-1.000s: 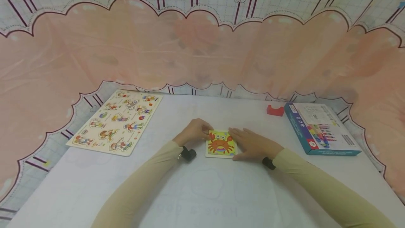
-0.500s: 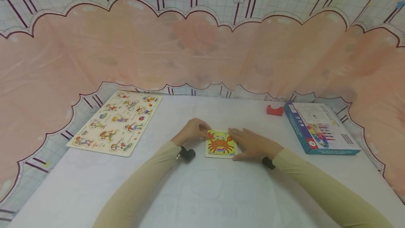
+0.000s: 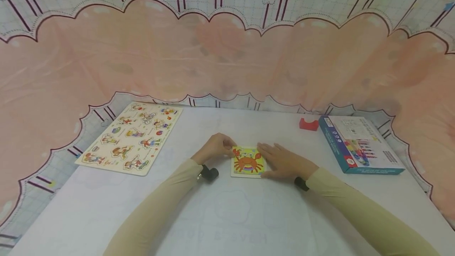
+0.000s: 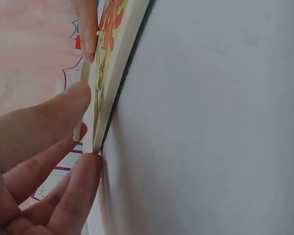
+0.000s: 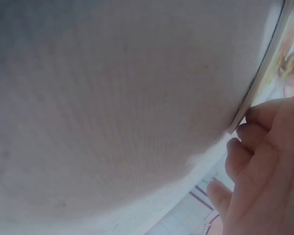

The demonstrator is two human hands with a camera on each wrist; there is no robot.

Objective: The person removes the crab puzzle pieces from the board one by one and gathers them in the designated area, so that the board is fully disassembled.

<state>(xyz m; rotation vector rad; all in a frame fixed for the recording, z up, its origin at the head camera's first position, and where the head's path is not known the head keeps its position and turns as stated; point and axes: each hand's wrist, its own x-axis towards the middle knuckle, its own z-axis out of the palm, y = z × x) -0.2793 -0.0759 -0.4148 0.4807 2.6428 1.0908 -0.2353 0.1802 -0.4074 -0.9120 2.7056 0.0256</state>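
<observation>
A small square crab puzzle (image 3: 248, 165) with a pale wooden frame lies flat on the white table in the head view. At its upper left corner my left hand (image 3: 214, 146) pinches a thin wooden puzzle piece (image 4: 85, 71) between thumb and finger. The left wrist view has this piece tilted up, slightly apart from the frame; its printed face is mostly hidden. My right hand (image 3: 288, 161) lies along the puzzle's right side with extended fingers touching its edge. In the right wrist view, fingertips (image 5: 257, 111) meet the frame's side.
A large picture board (image 3: 128, 139) of cartoon children lies at the left. On the right are a teal-edged box (image 3: 366, 143) and a red notched block (image 3: 309, 124) beside it. A patterned curtain (image 3: 227, 62) hangs behind the table.
My left hand has shifted very slightly left with the puzzle piece. The right hand and the puzzle frame stay almost in place.
</observation>
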